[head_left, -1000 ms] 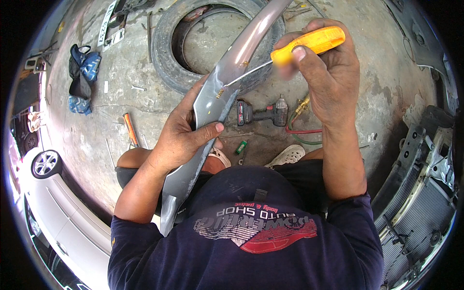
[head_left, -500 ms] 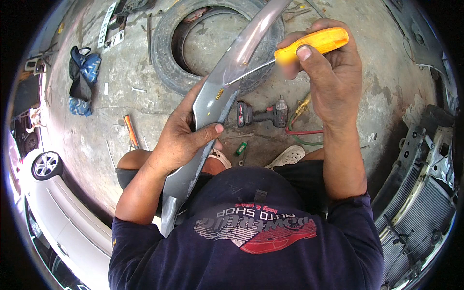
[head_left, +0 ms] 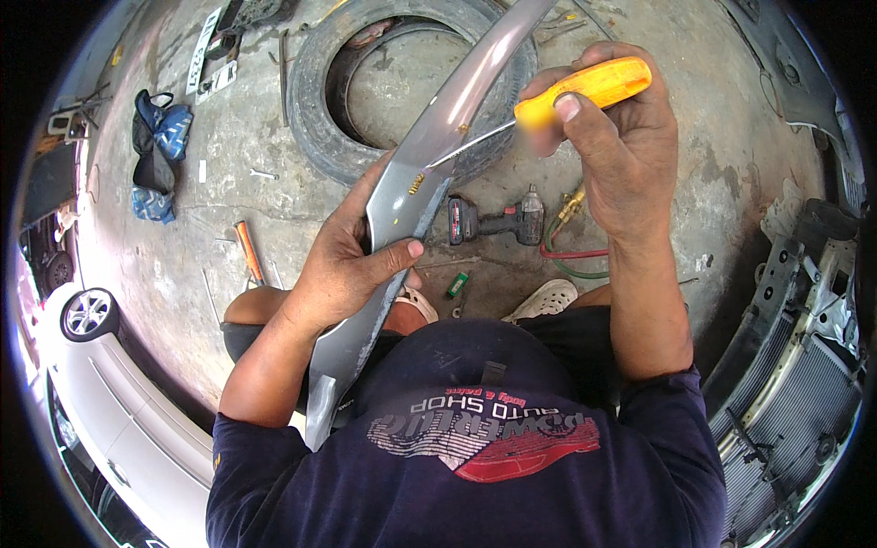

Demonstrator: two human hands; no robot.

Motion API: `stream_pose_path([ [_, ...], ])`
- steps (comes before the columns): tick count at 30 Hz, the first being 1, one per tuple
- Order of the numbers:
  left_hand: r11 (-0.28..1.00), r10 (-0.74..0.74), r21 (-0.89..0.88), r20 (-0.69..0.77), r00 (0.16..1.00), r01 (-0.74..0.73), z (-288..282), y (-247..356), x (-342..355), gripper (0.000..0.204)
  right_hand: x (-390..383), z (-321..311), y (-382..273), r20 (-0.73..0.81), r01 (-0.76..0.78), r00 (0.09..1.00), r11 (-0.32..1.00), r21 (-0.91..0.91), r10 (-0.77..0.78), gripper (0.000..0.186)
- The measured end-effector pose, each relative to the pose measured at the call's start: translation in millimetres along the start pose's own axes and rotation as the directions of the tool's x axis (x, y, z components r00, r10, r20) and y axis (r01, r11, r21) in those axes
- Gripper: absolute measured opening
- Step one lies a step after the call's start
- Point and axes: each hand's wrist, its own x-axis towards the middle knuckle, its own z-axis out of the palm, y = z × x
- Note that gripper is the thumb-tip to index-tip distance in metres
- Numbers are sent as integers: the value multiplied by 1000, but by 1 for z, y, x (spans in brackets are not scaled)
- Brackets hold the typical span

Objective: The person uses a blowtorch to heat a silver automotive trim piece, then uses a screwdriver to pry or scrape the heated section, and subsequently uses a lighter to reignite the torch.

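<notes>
A long, curved silver-grey car trim panel (head_left: pixel 416 196) slants from my lap up past the tyre. My left hand (head_left: pixel 352 260) is closed around its lower middle, thumb along the near edge and fingers underneath. In my right hand (head_left: pixel 621 146) is a screwdriver with a yellow handle (head_left: pixel 603 82). Its thin metal shaft (head_left: pixel 475 142) slopes down to the left, and the tip meets the panel near some small yellow marks (head_left: pixel 417 184). Whether the tip presses into the surface I cannot tell.
A worn tyre (head_left: pixel 315 119) lies on the concrete beyond the panel. Between it and my feet lies a cordless impact driver (head_left: pixel 498 221), with red and green hoses (head_left: pixel 575 254) beside it. An orange-handled tool (head_left: pixel 247 248) rests at left. A car radiator (head_left: pixel 786 411) stands at right, a white car (head_left: pixel 128 411) at left.
My right hand and the screwdriver have shifted slightly left and down. The tip stays by the yellow marks. My left hand still grips the panel in about the same place.
</notes>
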Motion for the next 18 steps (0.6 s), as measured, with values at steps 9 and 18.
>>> stream_pose_path([
  [9, 1000, 6, 8, -6, 1000, -6, -1, -2, 1, 88, -2, 1, 4, -15, -10, 1000, 998, -54, 9, 32],
  [18, 1000, 9, -12, -16, 1000, -10, -1, -3, 2, 87, -3, 5, 2, -41, -56, 998, 997, -55, 54, 32],
])
